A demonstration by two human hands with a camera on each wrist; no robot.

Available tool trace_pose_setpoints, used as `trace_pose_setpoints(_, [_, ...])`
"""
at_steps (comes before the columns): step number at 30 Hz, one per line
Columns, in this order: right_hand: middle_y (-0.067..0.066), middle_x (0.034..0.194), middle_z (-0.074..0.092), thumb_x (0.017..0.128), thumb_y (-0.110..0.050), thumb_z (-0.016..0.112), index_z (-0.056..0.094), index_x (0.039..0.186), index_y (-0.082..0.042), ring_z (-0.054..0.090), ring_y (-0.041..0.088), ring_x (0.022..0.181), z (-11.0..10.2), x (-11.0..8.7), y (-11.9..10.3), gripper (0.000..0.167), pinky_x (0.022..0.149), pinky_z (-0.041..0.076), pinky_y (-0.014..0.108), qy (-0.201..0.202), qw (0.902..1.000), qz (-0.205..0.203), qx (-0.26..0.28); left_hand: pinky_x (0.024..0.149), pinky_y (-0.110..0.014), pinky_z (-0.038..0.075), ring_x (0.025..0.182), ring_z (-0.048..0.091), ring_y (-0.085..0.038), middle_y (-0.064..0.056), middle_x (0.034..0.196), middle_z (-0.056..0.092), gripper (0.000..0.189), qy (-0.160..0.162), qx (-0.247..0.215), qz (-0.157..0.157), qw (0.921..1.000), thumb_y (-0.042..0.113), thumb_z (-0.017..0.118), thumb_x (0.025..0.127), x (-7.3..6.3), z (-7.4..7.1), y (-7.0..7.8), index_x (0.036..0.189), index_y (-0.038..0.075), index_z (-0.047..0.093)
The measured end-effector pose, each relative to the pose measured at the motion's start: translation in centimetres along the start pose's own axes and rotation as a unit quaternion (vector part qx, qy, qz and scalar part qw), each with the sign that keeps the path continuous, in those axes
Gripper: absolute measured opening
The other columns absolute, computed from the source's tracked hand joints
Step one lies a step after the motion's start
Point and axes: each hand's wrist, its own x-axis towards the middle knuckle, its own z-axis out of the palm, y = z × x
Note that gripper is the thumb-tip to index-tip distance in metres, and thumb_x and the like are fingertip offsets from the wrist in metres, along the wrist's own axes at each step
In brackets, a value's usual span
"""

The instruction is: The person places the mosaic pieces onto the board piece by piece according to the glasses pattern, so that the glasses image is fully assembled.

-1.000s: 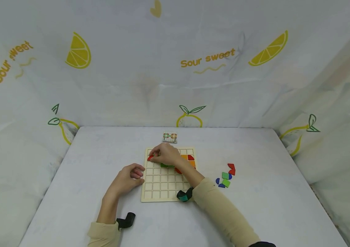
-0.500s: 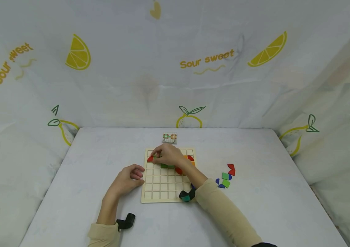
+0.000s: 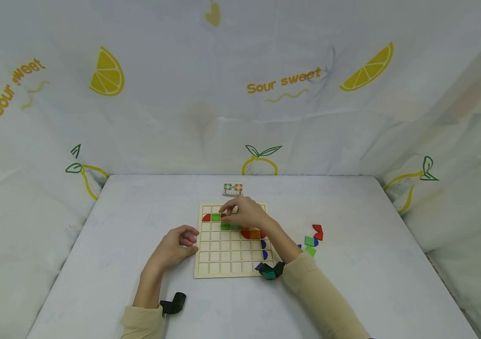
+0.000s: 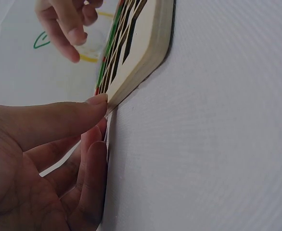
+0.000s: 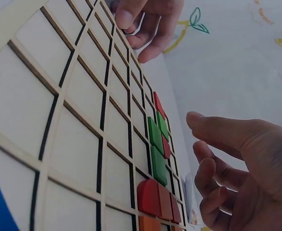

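My left hand (image 3: 172, 247) rests at the left edge of a pale wooden grid board (image 3: 225, 256). In the left wrist view its thumb touches the board's edge and its fingers are relaxed. Over the upper part of the board hovers my right hand (image 3: 246, 212), holding nothing; the right wrist view shows its thumb and fingers apart from the pieces. A red piece (image 3: 207, 218) and a green square (image 3: 216, 217) sit in the upper left cells, with another red piece (image 5: 166, 147) beside the green. Lower is a green pair (image 3: 229, 227). My right hand hides some upper cells.
Loose red pieces (image 3: 317, 230), green squares (image 3: 309, 241) and blue pieces (image 3: 316, 242) lie right of the board. A small pattern card (image 3: 233, 189) lies behind it. A red and orange row (image 3: 254, 233) and blue pieces (image 3: 264, 254) occupy cells toward the board's right.
My right hand has moved right, off the upper left cells, uncovering the green square beside the red piece. My left hand has stayed at the board's edge.
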Motion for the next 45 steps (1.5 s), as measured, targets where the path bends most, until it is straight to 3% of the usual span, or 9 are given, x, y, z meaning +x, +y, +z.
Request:
trace_pose_setpoints(10, [0.002,0.098,0.074,0.097,-0.029,0.082,0.082,0.120,-0.012,0.056,0.013,0.070,-3.1,-3.9,1.2,0.028,0.061,0.047,0.025,0.029,0.9988,0.039,0.000,0.082,-0.026,0.053,0.093,0.065,-0.015,-0.008,0.106,0.071,0.037,0.002,0.005,0.005,1.0000,0.001,0.083,0.089,0.0,0.0,0.0,0.124,0.003,0.070])
trace_pose_setpoints(23, [0.004,0.102,0.074,0.096,-0.024,0.083,0.082,0.119,-0.009,0.058,0.016,0.073,-6.5,-10.7,3.8,0.028,0.062,0.048,0.025,0.053,0.9943,0.087,-0.031,0.083,-0.025,0.053,0.093,0.065,-0.015,-0.008,0.106,0.071,0.036,0.005,0.006,0.001,1.0000,0.000,0.082,0.089,-0.1,0.0,0.0,0.123,0.003,0.071])
trace_pose_setpoints(33, [0.005,0.102,0.075,0.096,-0.023,0.083,0.082,0.117,-0.008,0.060,0.016,0.073,-7.0,-15.2,7.4,0.025,0.060,0.051,0.024,0.046,0.9903,0.130,-0.016,0.083,-0.026,0.053,0.093,0.065,-0.015,-0.008,0.105,0.071,0.036,0.006,0.008,0.003,0.9999,0.000,0.083,0.089,0.0,0.1,-0.1,0.123,0.003,0.071])
trace_pose_setpoints(40, [0.007,0.107,0.077,0.095,-0.021,0.084,0.083,0.114,-0.008,0.058,0.013,0.078,-6.9,-17.6,9.3,0.023,0.066,0.050,0.022,0.074,0.9873,0.136,-0.037,0.082,-0.025,0.053,0.092,0.066,-0.015,-0.008,0.105,0.071,0.036,0.007,0.006,0.003,0.9999,-0.001,0.083,0.089,0.0,0.1,-0.1,0.123,0.003,0.071])
trace_pose_setpoints(45, [0.005,0.103,0.074,0.093,-0.017,0.085,0.083,0.113,-0.010,0.054,0.012,0.078,-7.2,-19.0,10.3,0.022,0.067,0.048,0.022,0.093,0.9862,0.129,-0.047,0.082,-0.026,0.053,0.093,0.065,-0.015,-0.008,0.105,0.071,0.037,0.007,0.006,0.005,1.0000,-0.001,0.083,0.089,0.0,0.1,0.0,0.123,0.003,0.071])
